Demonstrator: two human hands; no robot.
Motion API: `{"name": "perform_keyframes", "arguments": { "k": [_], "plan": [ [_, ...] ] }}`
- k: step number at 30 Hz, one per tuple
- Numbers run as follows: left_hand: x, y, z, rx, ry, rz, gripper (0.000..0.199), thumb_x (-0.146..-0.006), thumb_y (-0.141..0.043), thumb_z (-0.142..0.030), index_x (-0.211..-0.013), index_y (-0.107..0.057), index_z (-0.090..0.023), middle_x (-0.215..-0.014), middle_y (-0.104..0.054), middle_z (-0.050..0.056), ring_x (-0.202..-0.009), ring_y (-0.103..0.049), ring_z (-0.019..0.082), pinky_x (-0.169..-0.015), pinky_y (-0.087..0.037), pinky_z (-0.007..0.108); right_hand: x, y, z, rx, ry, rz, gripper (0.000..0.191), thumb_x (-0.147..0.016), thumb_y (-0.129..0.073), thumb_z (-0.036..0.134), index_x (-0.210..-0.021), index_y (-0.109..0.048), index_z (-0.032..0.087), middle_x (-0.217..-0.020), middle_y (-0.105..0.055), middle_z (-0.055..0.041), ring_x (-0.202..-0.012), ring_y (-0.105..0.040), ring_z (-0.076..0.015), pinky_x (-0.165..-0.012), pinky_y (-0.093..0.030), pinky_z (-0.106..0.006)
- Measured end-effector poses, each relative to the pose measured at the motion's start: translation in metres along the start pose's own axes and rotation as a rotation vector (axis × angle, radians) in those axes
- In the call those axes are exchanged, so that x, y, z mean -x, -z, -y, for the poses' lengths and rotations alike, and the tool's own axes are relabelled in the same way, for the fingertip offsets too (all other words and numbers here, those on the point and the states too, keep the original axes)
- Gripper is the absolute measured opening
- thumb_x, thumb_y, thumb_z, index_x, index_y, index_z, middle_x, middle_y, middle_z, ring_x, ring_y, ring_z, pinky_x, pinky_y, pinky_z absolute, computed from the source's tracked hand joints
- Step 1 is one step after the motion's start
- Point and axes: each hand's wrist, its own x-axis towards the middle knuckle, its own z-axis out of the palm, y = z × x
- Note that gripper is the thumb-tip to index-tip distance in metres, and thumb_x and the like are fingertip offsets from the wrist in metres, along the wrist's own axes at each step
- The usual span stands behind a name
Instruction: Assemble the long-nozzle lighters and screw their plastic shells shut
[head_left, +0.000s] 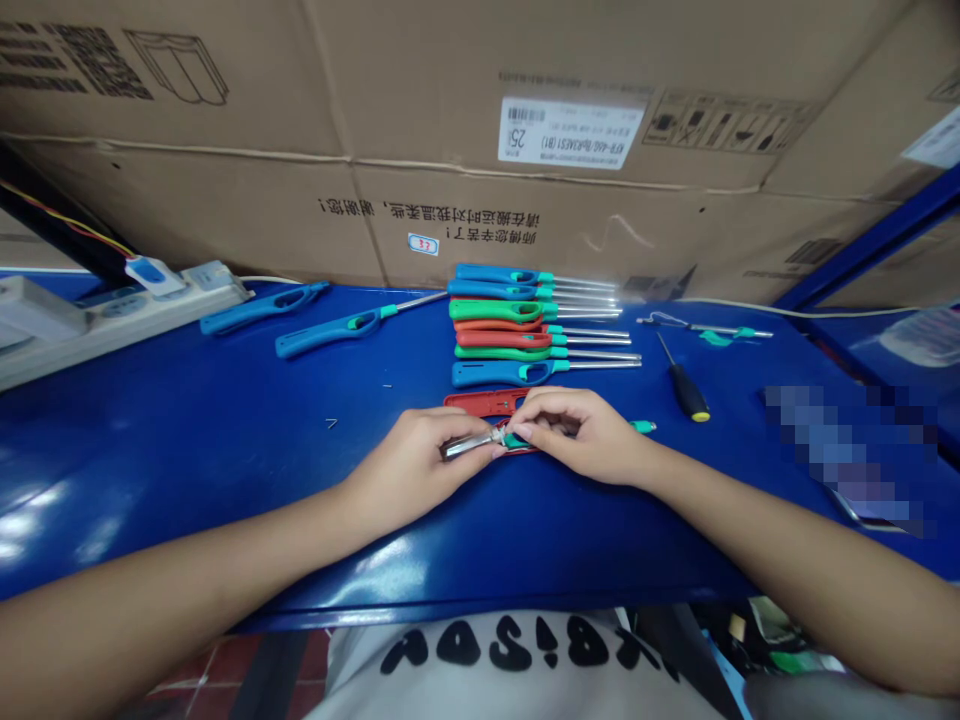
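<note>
My left hand is closed around a clear, silvery lighter fuel tank with a pale fitting at its right end. Just to the right, my right hand pinches at that fitting, over a teal part and the red casing partly hidden under my fingers. Behind my hands lies an opened red lighter shell half. A teal tip sticks out to the right of my right hand. Beyond, several long-nosed lighters lie stacked in a row, the nearest a blue lighter.
A blue lighter and a blue casing lie left, by a power strip. On the right are a screwdriver, a loose metal rod and a blurred-out flat object. Cardboard boxes stand behind the blue table.
</note>
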Motion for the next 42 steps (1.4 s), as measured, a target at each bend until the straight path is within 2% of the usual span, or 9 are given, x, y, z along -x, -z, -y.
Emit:
{"name": "perform_keyframes", "arguments": {
  "k": [12,21,31,34,39,42],
  "plan": [
    [0.002,-0.002,0.004,0.007,0.041,0.014,0.022,-0.096,-0.063,-0.036,-0.103,-0.078,-0.022,-0.087,-0.075,0.001,-0.067,-0.061,0.012,-0.063,-0.043,0.024,-0.001,-0.006,0.004,-0.078,-0.007,-0.031,0.019,-0.089,-0.065,0.033,-0.083,-0.069,0.015,-0.072,-0.062,-0.0005,-0.055,-0.045,-0.007,-0.05,-0.035,-0.021],
    [0.002,-0.004,0.004,0.018,0.043,0.012,0.02,-0.096,-0.063,-0.036,-0.1,-0.079,-0.023,-0.081,-0.074,-0.002,-0.064,-0.059,0.01,-0.062,-0.041,0.022,0.001,-0.011,0.003,-0.041,-0.037,-0.064,0.023,-0.088,-0.064,0.036,-0.08,-0.068,0.015,-0.065,-0.058,0.0014,-0.051,-0.041,-0.0063,-0.046,-0.031,-0.02],
    [0.004,-0.008,0.003,0.05,0.048,0.009,0.022,-0.098,-0.062,-0.036,-0.102,-0.078,-0.023,-0.092,-0.076,0.0,-0.075,-0.066,0.012,-0.067,-0.045,0.023,0.004,-0.014,0.003,0.033,-0.009,-0.1,0.019,-0.088,-0.063,0.031,-0.08,-0.068,0.015,-0.065,-0.057,0.0012,-0.051,-0.042,-0.0065,-0.047,-0.032,-0.02],
    [0.004,-0.008,0.003,0.041,0.038,-0.003,0.021,-0.098,-0.062,-0.037,-0.102,-0.078,-0.023,-0.089,-0.075,-0.001,-0.072,-0.064,0.011,-0.066,-0.044,0.022,0.004,-0.014,0.003,0.038,-0.018,-0.102,0.02,-0.089,-0.062,0.032,-0.081,-0.069,0.015,-0.064,-0.057,0.0012,-0.051,-0.042,-0.007,-0.047,-0.032,-0.02],
    [0.004,-0.006,0.002,0.022,0.01,-0.019,0.015,-0.096,-0.065,-0.033,-0.099,-0.077,-0.024,-0.085,-0.073,-0.004,-0.066,-0.057,0.009,-0.065,-0.042,0.021,0.001,-0.011,0.001,-0.049,-0.04,-0.081,0.021,-0.089,-0.062,0.034,-0.082,-0.067,0.015,-0.068,-0.062,-0.0004,-0.053,-0.048,-0.0078,-0.049,-0.037,-0.022],
    [0.004,-0.003,0.001,0.005,0.029,-0.018,0.017,-0.095,-0.067,-0.032,-0.107,-0.075,-0.024,-0.085,-0.073,-0.004,-0.064,-0.055,0.009,-0.063,-0.042,0.021,0.0,-0.009,0.0,-0.142,-0.092,-0.09,0.023,-0.087,-0.066,0.039,-0.082,-0.065,0.016,-0.062,-0.058,0.0024,-0.047,-0.047,-0.0071,-0.045,-0.036,-0.021]
  ]
}}
